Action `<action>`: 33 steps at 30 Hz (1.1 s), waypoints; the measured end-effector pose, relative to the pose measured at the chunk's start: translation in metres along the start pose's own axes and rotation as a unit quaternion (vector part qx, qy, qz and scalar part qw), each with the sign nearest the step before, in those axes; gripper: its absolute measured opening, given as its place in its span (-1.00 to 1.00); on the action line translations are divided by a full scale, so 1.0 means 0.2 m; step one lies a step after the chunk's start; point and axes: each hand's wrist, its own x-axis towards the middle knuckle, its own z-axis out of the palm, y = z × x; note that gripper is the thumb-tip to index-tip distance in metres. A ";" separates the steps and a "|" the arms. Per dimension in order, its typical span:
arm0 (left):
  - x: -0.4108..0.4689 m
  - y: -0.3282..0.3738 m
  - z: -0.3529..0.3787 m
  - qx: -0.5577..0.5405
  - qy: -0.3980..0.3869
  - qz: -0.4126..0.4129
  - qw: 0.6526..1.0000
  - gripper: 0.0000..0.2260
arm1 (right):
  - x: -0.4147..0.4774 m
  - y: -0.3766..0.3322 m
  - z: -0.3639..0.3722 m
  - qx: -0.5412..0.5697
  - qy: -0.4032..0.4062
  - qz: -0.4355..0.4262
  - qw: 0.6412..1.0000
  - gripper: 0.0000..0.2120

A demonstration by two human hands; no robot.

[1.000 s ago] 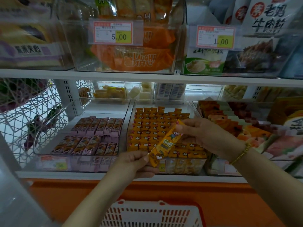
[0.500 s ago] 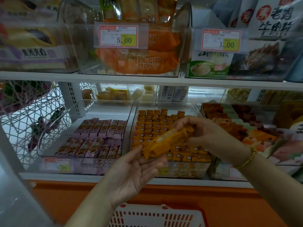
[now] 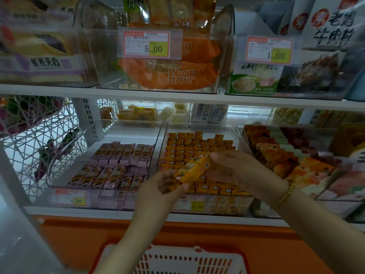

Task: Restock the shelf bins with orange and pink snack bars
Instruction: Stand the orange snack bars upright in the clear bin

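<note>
Both grips clamped on one orange bar (image 3: 192, 169) — left hand (image 3: 158, 187) at its lower end, right hand (image 3: 237, 171) at the upper. Bar hangs over the orange bin (image 3: 227, 204), mid shelf (image 3: 79, 212), nr front edge. Step: stocking orange. Next, prob. — stand it upright and slot it in.

Held orange bar (image 3: 192, 171): orange wrapper with cartoon print, tilted, lower end in the left hand (image 3: 158, 186), upper end pinched by the right hand (image 3: 237, 171), right over the orange bin's front.
Orange bars (image 3: 189, 149): upright, tight rows, packing the middle clear bin (image 3: 233, 204).
Pink bars (image 3: 118, 165): two slanted rows in the left clear bin (image 3: 94, 196), just beside.
</note>
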 end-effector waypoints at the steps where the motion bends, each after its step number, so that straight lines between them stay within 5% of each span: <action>1: -0.01 0.00 0.01 0.040 0.011 0.038 0.998 -0.69 | 0.01 0.01 0.01 0.007 -0.009 0.013 1.000 -0.73; 10: 0.06 -0.03 -0.04 0.212 0.065 0.194 0.956 -0.58 | 0.19 -0.05 -0.02 0.077 0.053 -0.028 0.995 -0.72; 12: 0.09 -0.06 -0.07 0.251 0.110 0.200 0.941 -0.59 | 0.31 -0.10 -0.10 -0.064 0.156 -0.095 0.981 -0.69; 14: 0.11 -0.10 -0.09 0.294 0.127 0.169 0.932 -0.60 | 0.44 -0.15 -0.18 -0.235 0.249 -0.136 0.930 -0.70; 17: 0.11 -0.11 -0.09 0.296 0.105 0.163 0.935 -0.64 | 0.61 -0.19 -0.26 -0.311 0.293 -0.162 0.890 -0.73; 22: 0.14 -0.10 -0.14 0.231 0.091 0.131 0.960 -0.65 | 0.78 -0.17 -0.29 -0.420 0.286 -0.143 0.849 -0.81; 33: 0.19 -0.12 -0.18 0.239 0.081 0.117 0.961 -0.62 | 0.93 -0.09 -0.26 -0.487 0.200 -0.114 0.842 -0.89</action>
